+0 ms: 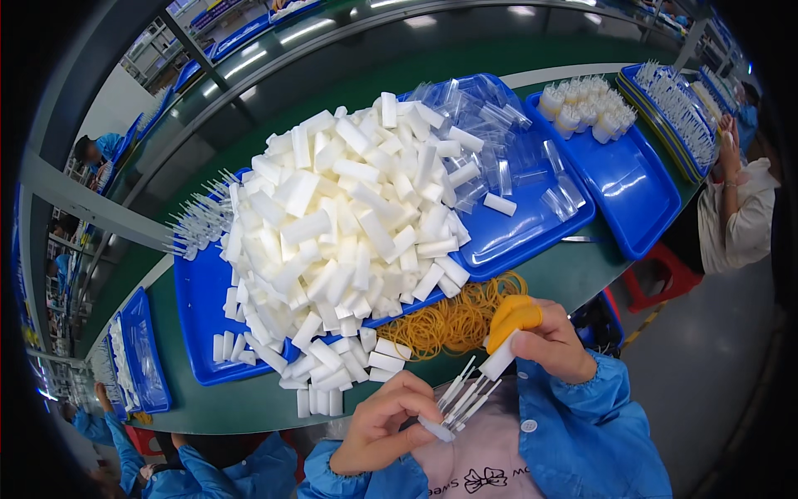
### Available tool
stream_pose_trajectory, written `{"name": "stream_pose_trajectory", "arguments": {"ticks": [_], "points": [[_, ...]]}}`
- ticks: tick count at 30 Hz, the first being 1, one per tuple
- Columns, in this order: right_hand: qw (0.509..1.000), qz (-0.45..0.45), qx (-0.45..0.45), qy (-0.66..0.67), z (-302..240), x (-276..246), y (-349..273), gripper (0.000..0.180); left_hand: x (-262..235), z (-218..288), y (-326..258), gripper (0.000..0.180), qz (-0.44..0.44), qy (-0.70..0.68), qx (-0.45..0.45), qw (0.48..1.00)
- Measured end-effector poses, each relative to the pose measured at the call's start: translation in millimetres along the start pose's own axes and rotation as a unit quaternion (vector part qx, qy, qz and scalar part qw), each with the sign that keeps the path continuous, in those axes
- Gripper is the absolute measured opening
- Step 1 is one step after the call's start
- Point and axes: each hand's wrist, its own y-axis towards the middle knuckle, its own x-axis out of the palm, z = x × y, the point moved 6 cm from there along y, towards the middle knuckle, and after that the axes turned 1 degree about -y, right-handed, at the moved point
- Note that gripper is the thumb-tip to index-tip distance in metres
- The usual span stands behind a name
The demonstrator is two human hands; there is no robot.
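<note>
1. Sticks (462, 397): small bunch of thin white plastic sticks with clear tips, held low in the view, between the two hands and just above the person's lap. Judged very light, stiff but thin enough to bend or snap; smooth, so likely to slip if gripped loosely. Best taken near the middle of the bunch, or at the thicker white ends.
2. Left hand (384, 424): fingers curled, thumb and fingertips pinching the lower ends of the sticks.
3. Right hand (555, 343): closed in a pinch on one white block (499, 358) at the upper end of the bunch; a yellow cot (513, 317) covers one finger, probably for added grip.
4. Block heap (349, 233): large loose pile of white rectangular blocks on a blue tray (204, 328), spilling onto the green table (573, 274). Looks light and foam-like; the heap would slide easily.
5. Rubber bands (453, 320): yellow tangle on the table, just beyond the right hand; soft, stretchy.
6. Clear tubes (499, 145): scattered on a second blue tray, behind the heap; probably brittle.
7. Further trays of white parts: far right and far left, well apart from the hands.
</note>
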Motion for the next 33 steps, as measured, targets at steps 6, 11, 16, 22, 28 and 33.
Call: {"name": "stream_pose_trajectory", "arguments": {"ticks": [6, 11, 16, 22, 28, 33], "points": [[0.996, -0.075, -0.028, -0.031, -3, 18, 11, 0.014, -3, 1, 9, 0.027, 0.03, 0.045, 0.041, 0.998], [0.99, -0.123, -0.031, -0.053, -12, 27, 12, 0.021, -6, 2, 14, 0.026, 0.065, 0.205, 0.094, 0.972], [0.966, -0.018, -0.059, -0.249, -28, 13, -13, 0.023, -19, 9, -11, 0.026, 0.156, 0.173, 0.149, 0.961], [0.952, -0.103, 0.009, -0.288, 108, 57, -71, 0.037, -31, 23, -56, 0.035, 0.31, 0.136, 0.19, 0.922], [0.835, -0.085, 0.073, -0.538, 304, 76, -25, 0.027, -3, 38, -72, 0.032, 0.213, 0.222, 0.236, 0.922], [0.822, -0.101, 0.101, -0.551, 318, 81, -17, 0.024, 4, 33, -96, 0.032, 0.23, 0.184, 0.272, 0.916]]}}
